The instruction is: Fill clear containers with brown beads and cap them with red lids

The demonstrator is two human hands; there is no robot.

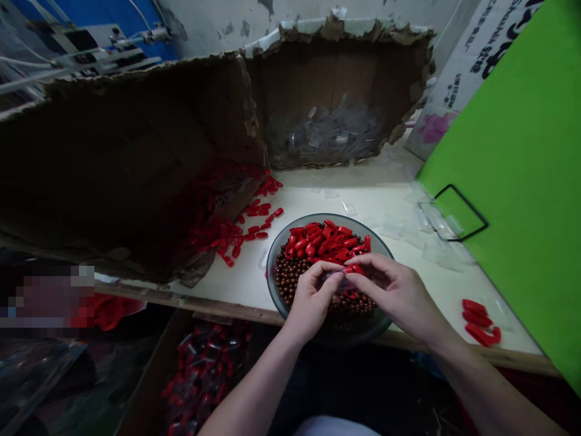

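Note:
Over the bowl [273,266], my left hand [315,297] pinches a clear plastic piece [333,277]. My right hand [390,281] grips a small red plastic part [354,270] right against it, so the two pieces meet between my fingertips. How far they fit together is hidden by my fingers. Under my hands the bowl holds brown beads [288,280], with a heap of red plastic parts [318,239] on top at its far side.
A torn cardboard box [136,133] spills red parts [258,229] onto the white table [299,188]. Clear pieces [336,130] fill another box behind. Red parts [476,318] lie right, near a green panel [508,151] with a black handle [472,218]. Below, a box holds red-and-clear pieces [204,369].

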